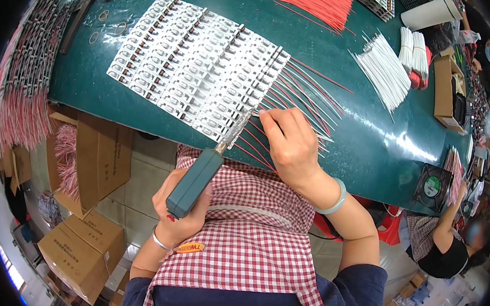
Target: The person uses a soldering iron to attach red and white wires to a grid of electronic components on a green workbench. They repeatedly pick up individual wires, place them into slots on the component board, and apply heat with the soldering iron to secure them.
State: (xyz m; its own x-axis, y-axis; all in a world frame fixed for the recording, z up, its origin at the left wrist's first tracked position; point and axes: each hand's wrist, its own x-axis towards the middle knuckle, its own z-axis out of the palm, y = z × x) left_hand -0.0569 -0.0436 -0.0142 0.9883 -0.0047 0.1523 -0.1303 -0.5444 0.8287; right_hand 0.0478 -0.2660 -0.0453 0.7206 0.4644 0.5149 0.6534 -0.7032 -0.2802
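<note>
The left hand (189, 220) closes snugly round the tool (196, 181), below the board (202, 75); its tip reaches the board's right edge. By that edge, the right hand (292, 143) pinches a white wire (255, 114) between thumb and forefinger.

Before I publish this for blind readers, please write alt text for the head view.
A person's left hand holds a green-handled tool, its metal tip at the edge of a white panel, the right hand close beside it. Red and white wires fan from that edge over a green table.
</note>
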